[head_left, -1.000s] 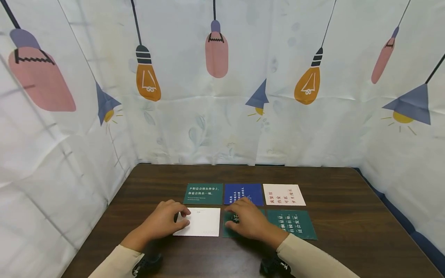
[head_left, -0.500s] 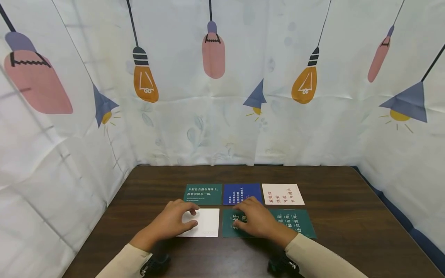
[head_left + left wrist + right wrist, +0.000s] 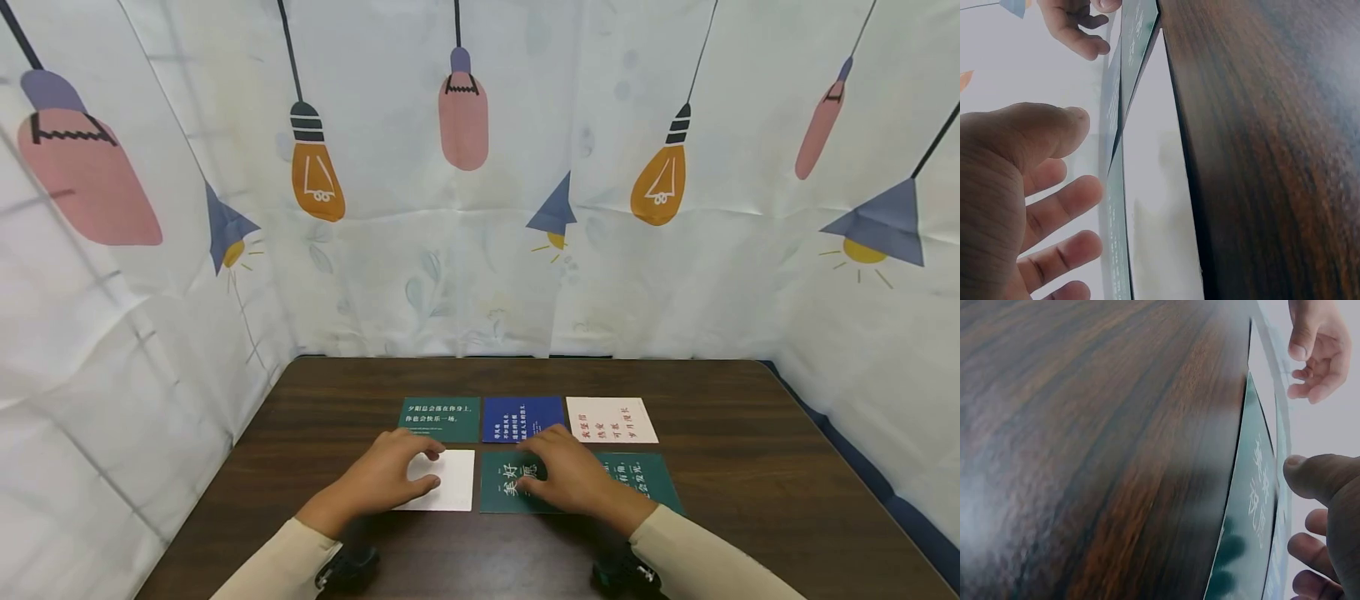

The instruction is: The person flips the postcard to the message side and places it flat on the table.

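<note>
- Hovering over the left part of the white card (image 3: 455,482), the left hand (image 3: 382,471) has its grip spread, with thumb and fingers parted and bent a little around bare air.
- The right hand (image 3: 573,475) mirrors it, its grip spread too and holding nothing; in the head view it covers the right part of the middle green card (image 3: 497,485) and the left part of the right green card (image 3: 651,482).
- Both wrist views show the thumb and fingertips apart from the cards below.
- These three cards form the near row, lying flat on the dark wood-grain worktop (image 3: 450,562); the white card sits just beside the middle green card, while the right hand hides where the two green ones meet.
- A far row lies just behind: the far green card (image 3: 438,425) on the left, the blue card (image 3: 517,415) in the middle, its lower edge partly hidden by the right hand, and the pale card (image 3: 612,418) with reddish lettering on the right.
- Beige sleeves (image 3: 279,560) cover both forearms.
- A white curtain (image 3: 480,275) printed with lamps and bulbs surrounds the worktop's far end.
</note>
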`<state>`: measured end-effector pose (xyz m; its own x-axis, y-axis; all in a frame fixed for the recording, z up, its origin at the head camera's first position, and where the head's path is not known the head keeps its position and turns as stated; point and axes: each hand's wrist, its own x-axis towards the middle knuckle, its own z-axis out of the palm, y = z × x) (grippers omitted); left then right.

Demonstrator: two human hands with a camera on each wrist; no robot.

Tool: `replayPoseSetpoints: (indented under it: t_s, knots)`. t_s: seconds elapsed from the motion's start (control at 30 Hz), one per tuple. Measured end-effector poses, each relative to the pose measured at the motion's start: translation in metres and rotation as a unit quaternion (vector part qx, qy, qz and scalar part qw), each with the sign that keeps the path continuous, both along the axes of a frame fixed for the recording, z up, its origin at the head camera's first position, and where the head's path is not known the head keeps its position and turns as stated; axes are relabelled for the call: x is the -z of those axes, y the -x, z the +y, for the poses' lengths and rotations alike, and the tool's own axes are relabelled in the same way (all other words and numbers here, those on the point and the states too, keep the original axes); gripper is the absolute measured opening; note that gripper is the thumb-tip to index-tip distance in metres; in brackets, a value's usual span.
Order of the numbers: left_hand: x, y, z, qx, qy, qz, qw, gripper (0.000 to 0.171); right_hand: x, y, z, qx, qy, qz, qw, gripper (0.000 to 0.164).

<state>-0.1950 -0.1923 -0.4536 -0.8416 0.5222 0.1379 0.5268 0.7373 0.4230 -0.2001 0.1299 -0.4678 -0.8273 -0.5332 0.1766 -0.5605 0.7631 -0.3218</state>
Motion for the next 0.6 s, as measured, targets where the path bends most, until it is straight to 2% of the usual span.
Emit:
replayPoseSetpoints:
  t_s: [0.3, 0.6]
  knots:
    - [0.003, 0.001, 0.008, 0.013, -0.01, 0.004, 0.9998, 0.036, -0.002, -0.001, 0.01, 0.001, 0.012, 0.006, 1.0, 0.048]
    - [0.005, 0.003, 0.015, 0.009, -0.005, 0.0, 0.9999, 0.038, -0.004, -0.004, 0.02, 0.008, 0.012, -0.008, 1.0, 0.047]
